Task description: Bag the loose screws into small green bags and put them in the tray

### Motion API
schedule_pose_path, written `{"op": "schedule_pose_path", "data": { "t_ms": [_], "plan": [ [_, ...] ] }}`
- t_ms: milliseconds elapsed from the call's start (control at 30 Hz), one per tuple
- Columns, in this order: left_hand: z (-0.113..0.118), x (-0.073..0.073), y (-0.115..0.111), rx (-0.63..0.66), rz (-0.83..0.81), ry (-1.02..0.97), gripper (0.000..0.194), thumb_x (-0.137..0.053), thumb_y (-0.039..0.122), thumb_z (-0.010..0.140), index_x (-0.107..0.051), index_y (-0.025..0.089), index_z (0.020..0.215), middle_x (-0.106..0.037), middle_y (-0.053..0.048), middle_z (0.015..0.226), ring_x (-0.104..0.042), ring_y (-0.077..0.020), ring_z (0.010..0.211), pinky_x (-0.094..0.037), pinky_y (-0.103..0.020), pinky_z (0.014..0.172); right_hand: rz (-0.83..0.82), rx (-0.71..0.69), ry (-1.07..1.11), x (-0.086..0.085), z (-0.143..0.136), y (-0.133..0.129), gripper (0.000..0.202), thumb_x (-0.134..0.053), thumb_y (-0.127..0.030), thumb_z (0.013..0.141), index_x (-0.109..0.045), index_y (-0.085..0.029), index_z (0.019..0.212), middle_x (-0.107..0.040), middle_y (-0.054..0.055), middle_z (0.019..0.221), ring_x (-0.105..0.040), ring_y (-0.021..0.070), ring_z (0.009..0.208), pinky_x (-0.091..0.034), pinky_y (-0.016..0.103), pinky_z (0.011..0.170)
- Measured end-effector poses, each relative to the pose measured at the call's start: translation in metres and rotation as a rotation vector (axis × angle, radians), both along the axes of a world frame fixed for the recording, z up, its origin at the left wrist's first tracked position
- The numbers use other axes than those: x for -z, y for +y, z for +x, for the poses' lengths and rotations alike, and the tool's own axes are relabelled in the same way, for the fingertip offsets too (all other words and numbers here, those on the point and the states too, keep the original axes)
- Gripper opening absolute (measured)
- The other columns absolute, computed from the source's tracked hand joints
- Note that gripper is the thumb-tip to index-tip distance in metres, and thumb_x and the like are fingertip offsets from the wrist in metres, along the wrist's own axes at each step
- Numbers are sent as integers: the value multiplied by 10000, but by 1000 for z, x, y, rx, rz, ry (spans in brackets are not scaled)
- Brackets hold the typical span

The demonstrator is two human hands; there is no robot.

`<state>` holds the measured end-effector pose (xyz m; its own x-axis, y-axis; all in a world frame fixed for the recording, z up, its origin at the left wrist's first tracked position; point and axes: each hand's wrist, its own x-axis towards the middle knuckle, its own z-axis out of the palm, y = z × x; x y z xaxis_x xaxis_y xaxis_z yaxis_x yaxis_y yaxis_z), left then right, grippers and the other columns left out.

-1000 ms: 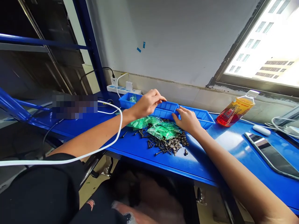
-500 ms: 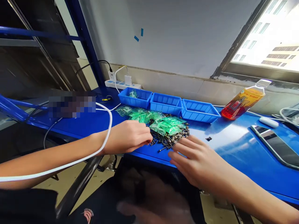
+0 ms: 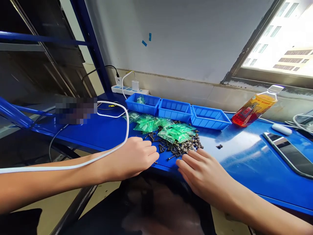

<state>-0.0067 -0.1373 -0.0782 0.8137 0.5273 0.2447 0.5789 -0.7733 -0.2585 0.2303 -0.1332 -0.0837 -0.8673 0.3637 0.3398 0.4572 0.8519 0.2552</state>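
Observation:
A pile of dark metal screws (image 3: 174, 149) lies near the table's front edge, with small clear green plastic bags (image 3: 179, 132) heaped on it. My left hand (image 3: 137, 157) is just left of the pile at the edge, fingers curled together; whatever they hold is hidden. My right hand (image 3: 201, 168) is at the pile's near right side, its fingers bent and pressed close, and I cannot make out anything in them. Behind the pile stand three blue plastic bins: the left bin (image 3: 132, 107) holds a few small bags, beside the middle bin (image 3: 174, 115) and the right bin (image 3: 210, 122).
An orange-red drink bottle (image 3: 255, 106) stands at the back right, near a phone (image 3: 288, 151) and a white rounded object (image 3: 281, 129). Several small dark screws (image 3: 219, 147) lie apart on the blue table (image 3: 239, 169). A white cable (image 3: 127, 125) loops over my left forearm.
My left hand has moved down and toward the table's front edge, away from the pile, uncovering screws. My right hand's fingers have drawn in slightly closer together.

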Motion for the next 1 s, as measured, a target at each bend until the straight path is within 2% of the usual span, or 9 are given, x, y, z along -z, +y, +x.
{"op": "schedule_pose_path", "data": {
  "t_ms": [100, 233, 333, 467, 600, 733, 867, 1000],
  "plan": [
    [8, 4, -2, -31, -111, -168, 138, -483, 187, 861, -558, 174, 746, -592, -13, 695, -507, -144, 613, -319, -280, 538, -104, -44, 184, 6, -15, 1, 133, -470, -215, 896, -564, -176, 811, -594, 32, 694, -500, 164, 625, -375, 299, 595],
    [13, 12, -3, -48, -289, -429, 147, -475, 201, 883, -582, 162, 791, -627, -14, 754, -545, -129, 697, -386, -230, 620, -238, -155, 352, 17, -27, 8, 178, -399, -128, 916, -564, -146, 851, -595, 56, 750, -514, 143, 667, -409, 257, 600],
    [8, 14, -2, -55, -365, -469, 99, -518, 211, 872, -609, 178, 859, -638, -11, 836, -561, -134, 794, -410, -221, 697, -315, -152, 312, 19, -24, 10, 176, -404, -120, 908, -568, -147, 850, -572, 50, 766, -507, 138, 669, -416, 249, 595],
    [-2, 11, -1, -94, -347, -359, 129, -523, 235, 874, -619, 200, 954, -632, -24, 961, -566, -149, 887, -410, -246, 757, -355, -33, 129, 8, -14, 2, 210, -392, -56, 874, -564, -158, 807, -529, 46, 805, -479, 126, 648, -403, 240, 578],
    [-2, 7, -1, -78, -227, -215, 154, -471, 207, 894, -616, 196, 946, -640, -26, 954, -568, -160, 847, -392, -279, 735, -195, -61, -65, -5, -12, -6, 204, -429, -13, 817, -530, -159, 715, -473, 28, 724, -432, 137, 626, -371, 253, 545],
    [6, 1, -1, -53, -153, -31, 114, -510, 171, 857, -610, 187, 910, -637, -41, 919, -562, -176, 830, -382, -290, 705, -15, -71, -212, -13, -17, -9, 184, -464, 11, 729, -541, -155, 712, -466, 34, 691, -430, 163, 643, -370, 279, 552],
    [13, -8, -1, -58, -130, 98, 100, -543, 118, 808, -587, 177, 875, -623, -51, 910, -558, -195, 835, -389, -307, 693, 120, -66, -292, -17, -25, -13, 192, -444, 1, 713, -557, -153, 696, -488, 54, 671, -437, 180, 634, -380, 301, 559],
    [20, -18, 3, -45, -165, 161, 55, -560, 123, 784, -559, 165, 820, -615, -62, 866, -552, -205, 779, -373, -306, 606, 181, -46, -335, -17, -31, -18, 194, -441, -7, 694, -571, -150, 681, -470, 49, 638, -413, 176, 602, -367, 307, 540]
  ]
}}
